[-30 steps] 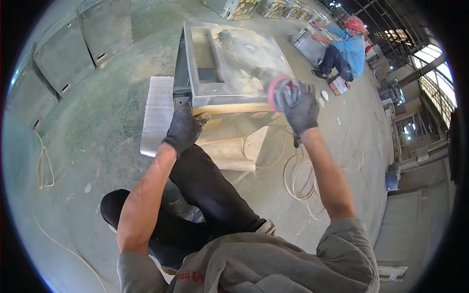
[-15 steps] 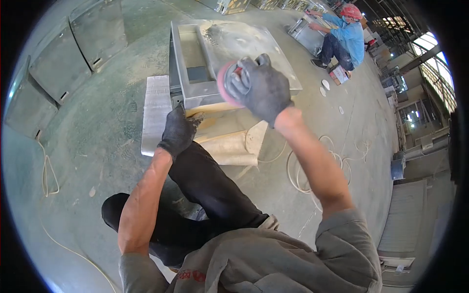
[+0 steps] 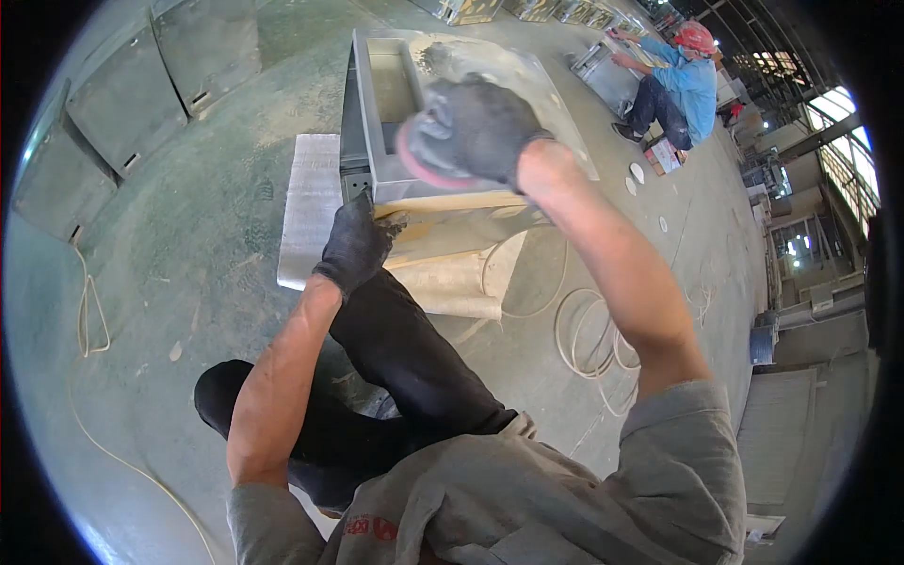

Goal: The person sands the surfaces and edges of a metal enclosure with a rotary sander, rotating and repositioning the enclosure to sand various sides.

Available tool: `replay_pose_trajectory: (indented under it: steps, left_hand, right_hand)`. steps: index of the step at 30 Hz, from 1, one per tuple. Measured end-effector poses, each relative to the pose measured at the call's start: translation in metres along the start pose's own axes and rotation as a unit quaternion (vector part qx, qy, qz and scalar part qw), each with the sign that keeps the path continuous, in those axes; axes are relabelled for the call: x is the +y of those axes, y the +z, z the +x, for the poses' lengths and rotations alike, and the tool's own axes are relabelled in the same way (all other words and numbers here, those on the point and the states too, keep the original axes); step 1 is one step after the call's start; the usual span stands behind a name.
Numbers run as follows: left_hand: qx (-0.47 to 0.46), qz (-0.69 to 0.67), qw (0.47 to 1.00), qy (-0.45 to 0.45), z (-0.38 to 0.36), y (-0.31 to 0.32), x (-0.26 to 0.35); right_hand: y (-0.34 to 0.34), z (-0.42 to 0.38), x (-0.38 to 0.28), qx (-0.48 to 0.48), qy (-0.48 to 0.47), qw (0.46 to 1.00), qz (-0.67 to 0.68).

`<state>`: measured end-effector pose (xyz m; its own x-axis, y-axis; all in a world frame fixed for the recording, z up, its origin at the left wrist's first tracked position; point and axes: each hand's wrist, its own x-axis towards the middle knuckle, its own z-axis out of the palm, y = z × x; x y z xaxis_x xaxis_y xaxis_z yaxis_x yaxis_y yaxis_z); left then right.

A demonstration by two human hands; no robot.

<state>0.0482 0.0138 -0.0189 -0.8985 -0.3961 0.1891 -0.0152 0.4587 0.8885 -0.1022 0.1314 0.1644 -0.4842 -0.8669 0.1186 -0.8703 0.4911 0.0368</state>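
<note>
A grey metal cabinet (image 3: pixel 556 122) lies in front of me, with a rectangular opening at the left of its top and pale patches on the sheet. My right hand (image 3: pixel 485 132), in a dark glove, is closed round a small sander with a pink round pad (image 3: pixel 419 162). The sander is over the cabinet's near frame edge, beside the opening; motion blurs it, and the hand hides most of its body. My left hand (image 3: pixel 356 243), also gloved, is closed on the near left lower corner of the cabinet, its fingertips partly hidden.
Foam sheeting (image 3: pixel 309 202) lies under the cabinet. A coiled hose (image 3: pixel 589 344) rests on the floor at right, and a thin cord (image 3: pixel 132 461) runs at left. Metal panels (image 3: pixel 127 104) stand at far left. A co-worker in a red helmet (image 3: pixel 695 40) crouches at another metal box (image 3: pixel 607 80).
My right hand has swept the sander left and away from me, to the frame beside the opening. My left hand keeps its hold on the corner. The whole view has shifted slightly.
</note>
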Motion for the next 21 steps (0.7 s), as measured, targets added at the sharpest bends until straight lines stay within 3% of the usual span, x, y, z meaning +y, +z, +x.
replay_pose_trajectory:
  steps: [2, 4, 6, 10, 15, 21]
  left_hand:
    - [0.007, -0.023, 1.000, -0.001, -0.001, 0.000, 0.007]
    - [0.012, -0.049, 0.999, 0.000, 0.001, 0.001, 0.006]
    - [-0.007, 0.007, 1.000, -0.016, 0.004, 0.005, 0.000]
    - [-0.011, -0.013, 1.000, -0.006, 0.005, 0.004, 0.001]
    - [-0.016, 0.016, 0.999, -0.034, 0.006, 0.007, -0.008]
    - [0.008, -0.015, 1.000, 0.001, 0.003, 0.006, -0.008]
  right_hand:
    - [-0.009, -0.002, 0.020, -0.033, 0.035, 0.999, -0.016]
    - [0.005, -0.007, 0.072, -0.001, 0.050, 0.998, -0.039]
    - [-0.001, -0.012, 0.096, -0.027, 0.151, 0.987, -0.050]
    - [0.005, -0.015, 0.132, -0.040, 0.205, 0.973, -0.094]
    - [-0.008, -0.015, 0.066, -0.019, 0.170, 0.984, -0.056]
    - [-0.001, 0.012, 0.073, -0.024, 0.189, 0.978, -0.081]
